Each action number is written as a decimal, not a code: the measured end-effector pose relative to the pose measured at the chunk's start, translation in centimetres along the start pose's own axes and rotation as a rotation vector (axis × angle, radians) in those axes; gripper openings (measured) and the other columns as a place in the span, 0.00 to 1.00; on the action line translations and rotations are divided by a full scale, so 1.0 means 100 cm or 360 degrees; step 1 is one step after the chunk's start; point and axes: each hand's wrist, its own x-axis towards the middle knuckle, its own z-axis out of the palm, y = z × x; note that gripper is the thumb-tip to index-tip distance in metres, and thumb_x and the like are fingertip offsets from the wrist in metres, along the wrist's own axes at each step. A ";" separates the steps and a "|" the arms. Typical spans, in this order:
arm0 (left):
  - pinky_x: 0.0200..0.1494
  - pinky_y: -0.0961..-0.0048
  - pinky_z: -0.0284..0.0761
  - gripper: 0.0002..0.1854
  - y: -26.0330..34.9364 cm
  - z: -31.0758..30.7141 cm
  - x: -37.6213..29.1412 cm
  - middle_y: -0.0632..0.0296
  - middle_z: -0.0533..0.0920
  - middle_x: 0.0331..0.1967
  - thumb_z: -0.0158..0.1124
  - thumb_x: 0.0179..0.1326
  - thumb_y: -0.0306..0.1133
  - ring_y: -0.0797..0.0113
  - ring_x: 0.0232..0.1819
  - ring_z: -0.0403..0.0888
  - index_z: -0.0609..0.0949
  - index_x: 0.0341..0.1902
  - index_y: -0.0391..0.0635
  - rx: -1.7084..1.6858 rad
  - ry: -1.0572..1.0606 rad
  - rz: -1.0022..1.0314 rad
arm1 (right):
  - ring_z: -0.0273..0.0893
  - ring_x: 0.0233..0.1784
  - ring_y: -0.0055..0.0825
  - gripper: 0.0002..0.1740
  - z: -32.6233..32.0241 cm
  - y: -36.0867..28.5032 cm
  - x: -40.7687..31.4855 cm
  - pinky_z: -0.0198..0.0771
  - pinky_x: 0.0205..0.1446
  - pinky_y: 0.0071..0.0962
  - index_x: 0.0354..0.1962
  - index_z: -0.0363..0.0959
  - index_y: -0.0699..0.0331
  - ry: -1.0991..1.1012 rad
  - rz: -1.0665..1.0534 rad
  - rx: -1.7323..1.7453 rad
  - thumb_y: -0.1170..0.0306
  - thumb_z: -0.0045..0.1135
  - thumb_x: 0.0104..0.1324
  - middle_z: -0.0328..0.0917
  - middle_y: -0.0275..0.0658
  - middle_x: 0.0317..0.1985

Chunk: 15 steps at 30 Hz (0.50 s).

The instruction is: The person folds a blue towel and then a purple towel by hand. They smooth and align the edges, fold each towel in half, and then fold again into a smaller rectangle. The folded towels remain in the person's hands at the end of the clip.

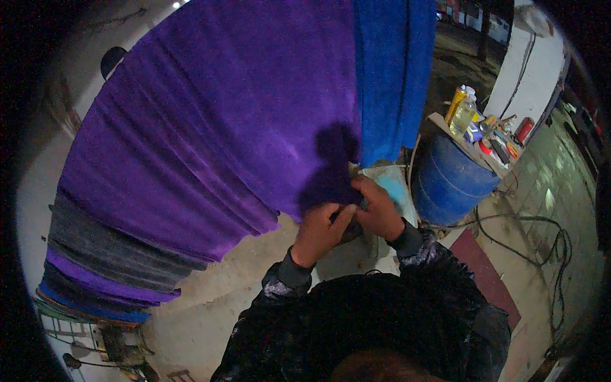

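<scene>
A large purple cloth hangs in folds before me, with a blue cloth beside it on the right. At the purple cloth's lower right corner, my left hand and my right hand meet, fingertips close together. The fingers of both are bent on the cloth's dark, shadowed edge. A round dark shadow falls on the cloth just above them. Further left hang a grey cloth and more purple and blue cloths. What lies between the fingertips is too dark to make out.
Right of the cloths stands a blue barrel under a board holding a clear bottle, a yellow spray can, tape and small tools. A black cable loops over the ground. A dark red panel lies beside my right sleeve.
</scene>
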 end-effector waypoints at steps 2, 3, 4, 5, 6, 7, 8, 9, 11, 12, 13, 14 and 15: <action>0.33 0.61 0.76 0.12 0.002 -0.005 -0.003 0.46 0.85 0.31 0.68 0.71 0.37 0.54 0.30 0.85 0.86 0.41 0.39 0.0013 0.0078 0.0130 | 0.74 0.67 0.56 0.28 -0.004 -0.003 0.000 0.69 0.72 0.47 0.58 0.74 0.68 -0.0016 -0.0055 0.0027 0.67 0.69 0.63 0.77 0.55 0.61; 0.34 0.62 0.77 0.11 0.002 -0.008 -0.004 0.47 0.85 0.30 0.68 0.71 0.36 0.54 0.30 0.85 0.86 0.41 0.38 0.0005 0.0116 0.0157 | 0.75 0.66 0.57 0.25 -0.006 -0.006 0.000 0.70 0.71 0.48 0.57 0.76 0.68 -0.0029 -0.0067 0.0043 0.67 0.69 0.64 0.78 0.54 0.59; 0.35 0.62 0.78 0.11 0.003 -0.009 -0.005 0.48 0.86 0.29 0.68 0.70 0.36 0.54 0.30 0.85 0.86 0.42 0.38 -0.0016 0.0168 0.0176 | 0.76 0.64 0.56 0.24 -0.007 -0.008 0.001 0.71 0.69 0.47 0.55 0.76 0.68 -0.0012 -0.0086 0.0058 0.68 0.69 0.64 0.79 0.54 0.58; 0.37 0.63 0.79 0.11 0.004 -0.010 -0.006 0.50 0.86 0.30 0.68 0.70 0.35 0.54 0.30 0.85 0.86 0.43 0.38 -0.0076 0.0201 0.0203 | 0.77 0.62 0.55 0.22 -0.009 -0.012 0.001 0.73 0.66 0.47 0.54 0.77 0.68 0.0006 -0.0105 0.0074 0.68 0.69 0.64 0.80 0.53 0.56; 0.38 0.65 0.80 0.10 0.005 -0.011 -0.007 0.51 0.86 0.30 0.68 0.70 0.34 0.53 0.30 0.85 0.86 0.44 0.38 -0.0149 0.0249 0.0223 | 0.78 0.60 0.55 0.21 -0.011 -0.015 0.001 0.74 0.64 0.46 0.53 0.78 0.68 0.0032 -0.0135 0.0106 0.69 0.69 0.65 0.81 0.53 0.54; 0.39 0.66 0.81 0.10 0.005 -0.012 -0.008 0.53 0.87 0.30 0.69 0.69 0.34 0.53 0.30 0.86 0.86 0.45 0.39 -0.0248 0.0289 0.0251 | 0.79 0.58 0.53 0.20 -0.013 -0.018 0.002 0.75 0.62 0.45 0.52 0.78 0.68 0.0022 -0.0087 0.0141 0.69 0.69 0.65 0.81 0.52 0.53; 0.43 0.65 0.81 0.11 0.005 -0.013 -0.008 0.53 0.87 0.34 0.70 0.67 0.33 0.52 0.34 0.85 0.86 0.47 0.39 -0.0198 0.0376 0.0243 | 0.80 0.56 0.52 0.19 -0.016 -0.021 0.004 0.75 0.59 0.44 0.51 0.78 0.68 0.0021 -0.0051 0.0191 0.69 0.69 0.65 0.81 0.51 0.51; 0.48 0.65 0.81 0.12 0.004 -0.015 -0.007 0.54 0.87 0.38 0.71 0.65 0.32 0.52 0.38 0.85 0.86 0.49 0.40 -0.0174 0.0456 0.0245 | 0.81 0.54 0.50 0.18 -0.019 -0.024 0.005 0.76 0.57 0.43 0.50 0.79 0.68 0.0025 -0.0001 0.0259 0.69 0.69 0.65 0.82 0.50 0.50; 0.55 0.63 0.80 0.18 0.002 -0.016 -0.005 0.53 0.85 0.47 0.74 0.61 0.30 0.50 0.47 0.84 0.85 0.54 0.40 0.0027 0.0558 0.0305 | 0.81 0.51 0.49 0.17 -0.028 -0.031 0.006 0.76 0.54 0.40 0.48 0.79 0.69 0.0005 0.0030 0.0269 0.69 0.70 0.65 0.82 0.49 0.48; 0.58 0.62 0.78 0.21 -0.001 -0.015 -0.003 0.51 0.84 0.52 0.76 0.59 0.29 0.49 0.52 0.82 0.83 0.56 0.40 0.0202 0.0579 0.0365 | 0.82 0.49 0.49 0.16 -0.031 -0.035 0.006 0.76 0.52 0.39 0.47 0.79 0.69 0.0029 0.0033 0.0315 0.69 0.70 0.65 0.82 0.49 0.46; 0.62 0.60 0.77 0.24 -0.004 -0.014 -0.002 0.50 0.82 0.57 0.77 0.56 0.28 0.49 0.58 0.80 0.82 0.58 0.39 0.0383 0.0595 0.0385 | 0.82 0.46 0.47 0.15 -0.033 -0.038 0.006 0.76 0.49 0.38 0.46 0.79 0.69 0.0024 0.0004 0.0310 0.71 0.70 0.64 0.83 0.48 0.44; 0.68 0.58 0.71 0.30 -0.007 -0.013 0.001 0.49 0.75 0.64 0.79 0.50 0.27 0.47 0.67 0.72 0.80 0.59 0.39 0.0355 0.0475 0.0395 | 0.83 0.43 0.45 0.14 -0.033 -0.041 0.007 0.76 0.47 0.36 0.45 0.80 0.70 0.0051 -0.0046 0.0338 0.73 0.70 0.64 0.83 0.48 0.42; 0.66 0.58 0.72 0.28 -0.010 -0.010 0.001 0.50 0.77 0.62 0.79 0.50 0.27 0.47 0.65 0.74 0.80 0.57 0.39 0.0379 0.0454 0.0401 | 0.83 0.40 0.44 0.13 -0.033 -0.044 0.007 0.76 0.44 0.35 0.44 0.80 0.71 0.0078 -0.0097 0.0367 0.74 0.70 0.63 0.83 0.47 0.40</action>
